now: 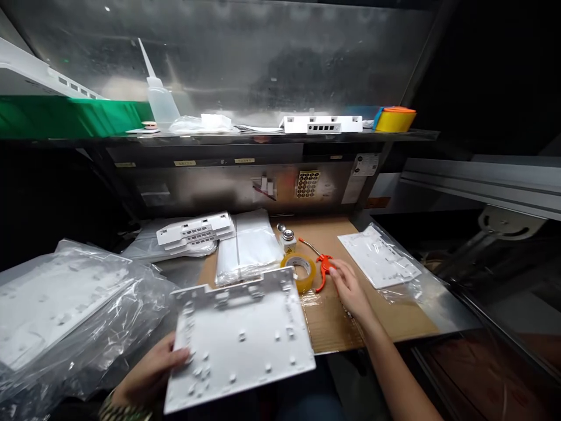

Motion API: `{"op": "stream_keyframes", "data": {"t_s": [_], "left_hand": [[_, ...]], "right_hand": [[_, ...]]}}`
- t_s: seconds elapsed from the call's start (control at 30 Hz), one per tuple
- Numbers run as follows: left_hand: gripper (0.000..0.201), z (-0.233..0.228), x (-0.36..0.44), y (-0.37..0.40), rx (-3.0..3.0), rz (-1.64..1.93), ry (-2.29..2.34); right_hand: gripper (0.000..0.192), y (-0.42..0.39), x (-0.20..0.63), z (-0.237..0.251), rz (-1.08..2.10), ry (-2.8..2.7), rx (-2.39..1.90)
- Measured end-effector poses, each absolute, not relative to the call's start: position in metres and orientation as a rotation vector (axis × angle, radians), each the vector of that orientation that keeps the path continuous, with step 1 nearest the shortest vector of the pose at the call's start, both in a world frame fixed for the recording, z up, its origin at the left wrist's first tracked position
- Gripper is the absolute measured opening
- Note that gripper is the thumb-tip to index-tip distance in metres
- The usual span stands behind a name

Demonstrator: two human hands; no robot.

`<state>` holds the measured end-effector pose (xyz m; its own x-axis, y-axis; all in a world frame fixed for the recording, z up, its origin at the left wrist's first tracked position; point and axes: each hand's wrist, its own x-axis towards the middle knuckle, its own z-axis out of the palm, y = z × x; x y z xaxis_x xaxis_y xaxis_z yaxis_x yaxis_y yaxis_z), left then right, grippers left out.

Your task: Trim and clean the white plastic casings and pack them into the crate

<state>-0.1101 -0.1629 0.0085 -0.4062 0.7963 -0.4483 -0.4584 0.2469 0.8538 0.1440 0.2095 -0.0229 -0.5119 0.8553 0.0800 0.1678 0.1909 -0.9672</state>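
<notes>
Your left hand (149,366) holds white panel (256,324) over tabletop's (449,311) near edge; right hand (350,292) at red air gun (325,266), closure unclear; avoid tape roll (310,273).

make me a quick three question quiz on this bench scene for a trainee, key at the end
1. Multiple choice: what does the left-hand grip hold?
A) roll of tape
B) white panel
C) green bin

2. True or false: the squeeze bottle stands on the shelf with its nozzle pointing up.

3. Fill in the colour: the right-hand grip is at a ____ tool with a slim metal tube.

Key: 1. B; 2. True; 3. red
</notes>
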Motion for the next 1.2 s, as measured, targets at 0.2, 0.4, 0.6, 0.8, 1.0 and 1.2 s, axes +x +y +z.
{"op": "stream_keyframes", "data": {"t_s": [0.2,0.4,0.6,0.8,1.0,1.2], "left_hand": [[0.065,0.022,-0.117,-0.031,0.928,1.133,1.534],[0.037,-0.011,-0.124,0.035,1.261,1.324,2.058],[0.021,-0.040,-0.134,0.062,1.529,1.266,2.293],[0.020,-0.023,-0.144,0.062,1.434,1.249,2.375],[0.041,-0.008,-0.174,0.070,1.214,1.270,2.218],[0.021,-0.012,-0.187,0.077,1.210,1.230,2.059]], "right_hand": [[0.059,0.145,0.173,-0.018,2.251,-1.228,-0.826],[0.055,0.163,0.199,-0.026,2.016,-0.735,-0.942],[0.062,0.169,0.207,-0.011,1.815,-0.697,-0.895],[0.065,0.166,0.209,-0.009,1.760,-0.700,-0.902],[0.067,0.160,0.195,-0.024,1.675,-0.776,-0.962],[0.060,0.122,0.147,-0.028,1.469,-1.190,-0.990]]}}
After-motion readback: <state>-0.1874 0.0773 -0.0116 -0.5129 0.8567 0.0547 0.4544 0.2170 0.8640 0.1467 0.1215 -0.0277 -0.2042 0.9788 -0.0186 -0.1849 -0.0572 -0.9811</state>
